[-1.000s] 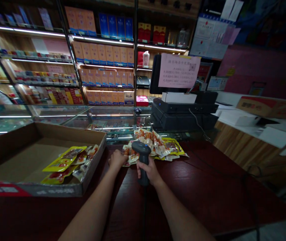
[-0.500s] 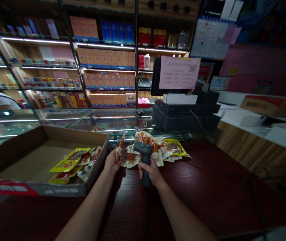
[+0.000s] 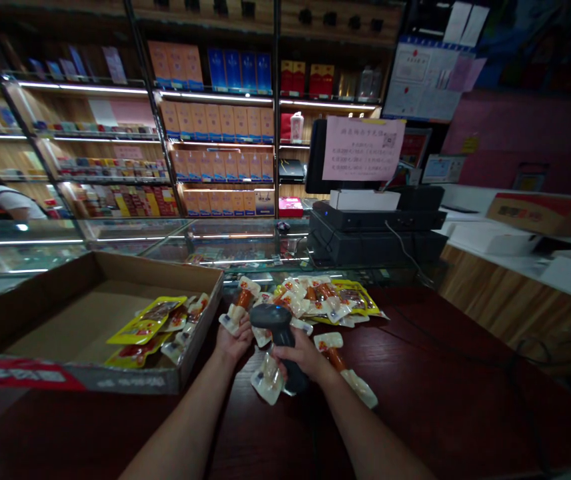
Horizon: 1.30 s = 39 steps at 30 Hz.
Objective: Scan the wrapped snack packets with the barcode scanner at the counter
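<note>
My left hand [image 3: 235,341] is closed on a clear vacuum-packed sausage [image 3: 244,297], held upright with a flat face toward me. In my right hand [image 3: 303,353] is a dark handheld barcode scanner [image 3: 271,316]; its head points left at that pack. Behind the scanner lies a pile of similar sausage packs [image 3: 315,293], with yellow snack packets [image 3: 358,297] at its right end. One loose sausage pack [image 3: 360,388] lies right of my right hand. Another clear pack [image 3: 267,381] sits below the scanner, partly hidden by my fingers.
An open cardboard tray [image 3: 115,380] stands on the left, with yellow packets [image 3: 148,320] and clear packs inside. Behind the dark red tabletop [image 3: 390,427] are a glass counter and a monitor [image 3: 316,157] with a pink notice. At far left is another person [image 3: 8,200].
The pack in my left hand has turned from edge-on to face-on. Loose packs now lie below the scanner and right of my right hand. The scanner has shifted left and down.
</note>
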### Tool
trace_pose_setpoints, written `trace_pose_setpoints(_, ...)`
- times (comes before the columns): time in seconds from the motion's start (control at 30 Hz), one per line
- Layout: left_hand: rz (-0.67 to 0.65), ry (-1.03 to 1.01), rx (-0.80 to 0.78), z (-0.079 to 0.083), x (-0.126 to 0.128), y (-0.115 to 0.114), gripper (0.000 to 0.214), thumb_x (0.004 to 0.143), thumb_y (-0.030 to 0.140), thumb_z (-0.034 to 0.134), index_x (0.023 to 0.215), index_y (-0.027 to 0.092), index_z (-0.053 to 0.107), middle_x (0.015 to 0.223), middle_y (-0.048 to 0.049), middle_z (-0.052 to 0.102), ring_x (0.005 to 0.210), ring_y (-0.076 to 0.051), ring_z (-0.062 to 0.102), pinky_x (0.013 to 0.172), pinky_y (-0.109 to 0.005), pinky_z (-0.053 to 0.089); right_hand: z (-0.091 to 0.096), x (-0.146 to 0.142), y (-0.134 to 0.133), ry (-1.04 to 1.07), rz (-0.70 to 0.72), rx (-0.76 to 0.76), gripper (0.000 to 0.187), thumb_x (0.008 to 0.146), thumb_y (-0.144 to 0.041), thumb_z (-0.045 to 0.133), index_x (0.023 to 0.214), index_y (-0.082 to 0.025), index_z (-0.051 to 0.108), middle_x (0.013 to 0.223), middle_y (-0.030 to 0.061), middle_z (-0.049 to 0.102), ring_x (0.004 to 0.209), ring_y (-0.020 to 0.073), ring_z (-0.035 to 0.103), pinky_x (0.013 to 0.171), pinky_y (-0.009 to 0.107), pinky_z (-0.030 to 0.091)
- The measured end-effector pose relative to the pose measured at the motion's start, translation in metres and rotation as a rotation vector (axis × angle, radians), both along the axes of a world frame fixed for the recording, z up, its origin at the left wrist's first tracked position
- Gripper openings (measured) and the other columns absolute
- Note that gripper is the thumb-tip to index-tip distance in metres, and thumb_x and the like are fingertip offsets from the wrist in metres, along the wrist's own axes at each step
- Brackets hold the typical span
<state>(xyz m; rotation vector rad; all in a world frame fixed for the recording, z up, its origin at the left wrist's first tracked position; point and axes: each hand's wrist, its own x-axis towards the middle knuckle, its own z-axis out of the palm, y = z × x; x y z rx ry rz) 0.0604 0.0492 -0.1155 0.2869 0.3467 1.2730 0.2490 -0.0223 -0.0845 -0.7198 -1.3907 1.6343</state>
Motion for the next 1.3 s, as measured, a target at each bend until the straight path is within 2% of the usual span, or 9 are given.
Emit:
trace_pose_setpoints(0.2, -0.015, -0.065, -0.048, -0.006, 0.003, 0.005, 0.014, 0.074, 0.012, 0.046, 0.063, 0.017, 0.042, 0.042, 0.0082, 0.034, 0.025, -0.004, 0.023, 0.029, -0.014, 0.012, -0.002, -0.002, -0.001, -0.086, 0.054, 0.085, 0.033, 0.066, -0.033, 0.070, 0.087, -0.016, 0.051, 0.050, -0.0061, 0.055, 0.036, 0.0088, 0.047, 0.036, 0.019, 0.040)
trace_pose_setpoints(0.37, 0.013, 0.017, 0.003, -0.005, 0.004, 0.005, 0.016, 0.075, 0.013, 0.048, 0.062, 0.019, 0.042, 0.041, 0.0079, 0.035, 0.026, -0.004, 0.023, 0.028, -0.015, 0.015, -0.004, -0.003, -0.002, -0.086, 0.037, 0.037, 0.038, 0.065, -0.031, 0.070, 0.094, -0.016, 0.051, 0.053, -0.0061, 0.056, 0.036, 0.0095, 0.048, 0.034, 0.020, 0.040)
trace_pose_setpoints(0.6, 0.021, 0.115, 0.098, 0.002, 0.005, 0.004, 0.019, 0.082, 0.021, 0.049, 0.064, 0.021, 0.042, 0.043, 0.0077, 0.033, 0.027, -0.004, 0.019, 0.026, -0.018, 0.013, -0.001, -0.002, -0.003, -0.083, 0.058, 0.060, 0.033, 0.067, -0.032, 0.069, 0.090, -0.016, 0.052, 0.051, -0.0057, 0.056, 0.035, 0.0097, 0.049, 0.034, 0.020, 0.039)
trace_pose_setpoints(0.9, 0.017, 0.079, 0.048, 0.006, 0.008, 0.002, 0.020, 0.084, 0.019, 0.045, 0.064, 0.018, 0.041, 0.044, 0.0078, 0.033, 0.028, -0.002, 0.021, 0.027, -0.012, 0.015, 0.000, -0.008, -0.006, 0.014, 0.032, 0.014, 0.038, 0.066, -0.034, 0.072, 0.092, -0.016, 0.052, 0.052, -0.0058, 0.057, 0.035, 0.0094, 0.049, 0.035, 0.020, 0.040)
trace_pose_setpoints(1.0, 0.022, 0.074, 0.044, 0.022, 0.008, 0.000, 0.021, 0.087, 0.021, 0.042, 0.067, 0.016, 0.045, 0.044, 0.0076, 0.035, 0.028, -0.001, 0.024, 0.027, -0.010, 0.015, 0.007, -0.014, -0.007, 0.052, 0.009, 0.012, 0.033, 0.066, -0.035, 0.071, 0.085, -0.016, 0.052, 0.051, -0.0053, 0.057, 0.034, 0.0082, 0.048, 0.035, 0.020, 0.041)
trace_pose_setpoints(1.17, 0.090, 0.180, 0.108, 0.080, -0.005, -0.018, 0.016, 0.087, 0.025, 0.046, 0.076, 0.014, 0.051, 0.055, 0.0025, 0.051, 0.033, -0.001, 0.033, 0.028, -0.010, 0.018, 0.025, -0.028, -0.007, 0.074, 0.002, 0.039, 0.032, 0.065, -0.036, 0.071, 0.078, -0.016, 0.051, 0.049, -0.0049, 0.056, 0.033, 0.0094, 0.049, 0.033, 0.020, 0.040)
trace_pose_setpoints(1.23, 0.173, 0.304, 0.159, 0.102, -0.022, -0.029, 0.016, 0.084, 0.027, 0.052, 0.076, 0.014, 0.052, 0.056, 0.0027, 0.051, 0.034, -0.001, 0.032, 0.029, -0.010, 0.017, 0.032, -0.035, -0.006, 0.077, -0.009, 0.046, 0.034, 0.064, -0.036, 0.072, 0.081, -0.017, 0.050, 0.050, -0.0052, 0.057, 0.033, 0.0099, 0.050, 0.032, 0.020, 0.041)
trace_pose_setpoints(1.3, 0.318, 0.501, 0.187, 0.118, -0.045, -0.036, 0.017, 0.077, 0.030, 0.059, 0.075, 0.015, 0.052, 0.053, 0.0050, 0.048, 0.035, -0.002, 0.032, 0.031, -0.011, 0.017, 0.038, -0.043, -0.005, 0.066, 0.008, 0.058, 0.035, 0.064, -0.035, 0.072, 0.083, -0.017, 0.050, 0.050, -0.0057, 0.057, 0.032, 0.0098, 0.050, 0.032, 0.021, 0.041)
